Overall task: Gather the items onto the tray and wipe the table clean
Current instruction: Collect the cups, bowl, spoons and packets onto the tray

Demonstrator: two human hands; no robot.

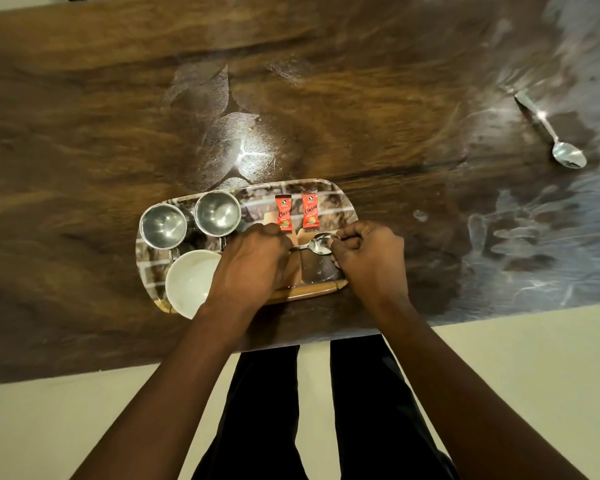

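Care was what the step needed: both hands, left hand and right hand, pinched one spoon over the tray, best laid flat near the sachets.

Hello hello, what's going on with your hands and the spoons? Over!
Both hands on one spoon over the tray: left hand, right hand. Second spoon out on the table's far right. Nothing in the way.
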